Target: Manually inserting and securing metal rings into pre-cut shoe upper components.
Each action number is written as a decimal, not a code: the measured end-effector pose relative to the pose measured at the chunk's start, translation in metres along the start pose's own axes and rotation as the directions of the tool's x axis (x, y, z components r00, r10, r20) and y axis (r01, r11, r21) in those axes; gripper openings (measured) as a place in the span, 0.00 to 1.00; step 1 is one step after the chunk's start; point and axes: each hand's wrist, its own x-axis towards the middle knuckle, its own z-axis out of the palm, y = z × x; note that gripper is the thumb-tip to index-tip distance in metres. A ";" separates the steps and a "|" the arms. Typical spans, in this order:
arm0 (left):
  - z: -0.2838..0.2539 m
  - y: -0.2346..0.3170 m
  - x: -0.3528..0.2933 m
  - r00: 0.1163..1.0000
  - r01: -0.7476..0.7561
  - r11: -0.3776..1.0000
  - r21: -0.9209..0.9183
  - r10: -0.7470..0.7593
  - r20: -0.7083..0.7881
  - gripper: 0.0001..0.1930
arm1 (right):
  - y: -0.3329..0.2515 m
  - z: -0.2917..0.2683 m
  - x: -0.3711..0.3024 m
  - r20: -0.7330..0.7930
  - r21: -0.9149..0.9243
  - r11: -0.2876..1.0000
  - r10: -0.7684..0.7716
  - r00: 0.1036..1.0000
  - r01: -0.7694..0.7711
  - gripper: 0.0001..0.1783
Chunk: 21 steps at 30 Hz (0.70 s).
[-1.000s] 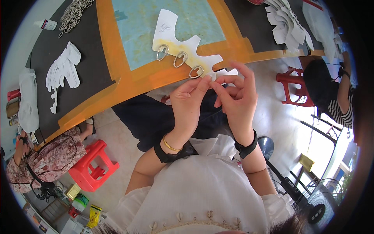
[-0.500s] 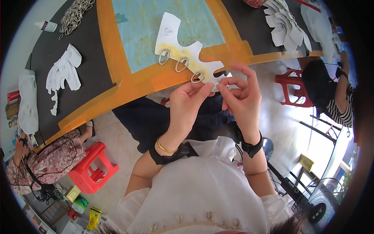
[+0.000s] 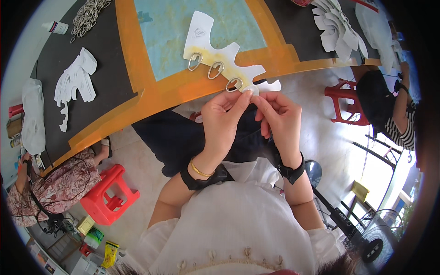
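Observation:
A white, wavy-edged cut piece [image 3: 224, 53] lies slanting across the near table edge, with a yellowish stain along one side. Three oval metal rings [image 3: 216, 70] sit along that side, with white tabs showing inside them. My left hand [image 3: 221, 120] pinches the piece's near end between thumb and fingers, just below the lowest ring. Close beside it, my right hand [image 3: 279, 115] has thumb and index finger pressed together at the same end, touching the left fingertips. Whether the right fingers grip a tab there is hidden. Another white lobe of the piece sticks out above the right hand.
A blue-green mat [image 3: 197, 27] bordered by orange tape covers the table middle. White cut pieces lie at left [image 3: 78, 75] and in a stack [image 3: 337, 30] at right. A ring pile [image 3: 90, 17] and white bottle [image 3: 55, 27] are far left. People sit either side near red stools [image 3: 110, 195].
My right hand has lowered and drawn in toward the left; its raised index finger is now bent down to the thumb. The white piece has shifted slightly.

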 end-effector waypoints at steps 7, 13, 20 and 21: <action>0.002 0.004 -0.001 1.000 -0.011 1.000 0.001 0.011 -0.003 0.09 | 0.001 -0.002 0.000 -0.017 -0.002 0.999 -0.052 0.999 0.052 0.09; 0.001 0.004 0.001 1.000 -0.010 1.000 -0.008 0.010 -0.006 0.08 | -0.005 -0.008 0.001 -0.043 -0.039 0.997 -0.066 0.997 0.064 0.09; 0.003 -0.003 0.000 0.997 -0.053 0.997 -0.055 0.050 -0.067 0.08 | -0.008 -0.001 -0.006 0.034 -0.030 0.999 0.035 0.999 -0.034 0.12; 0.004 -0.003 -0.001 0.997 -0.050 0.997 -0.054 0.047 -0.065 0.08 | -0.008 0.002 -0.005 0.020 -0.038 0.999 0.025 1.000 -0.024 0.12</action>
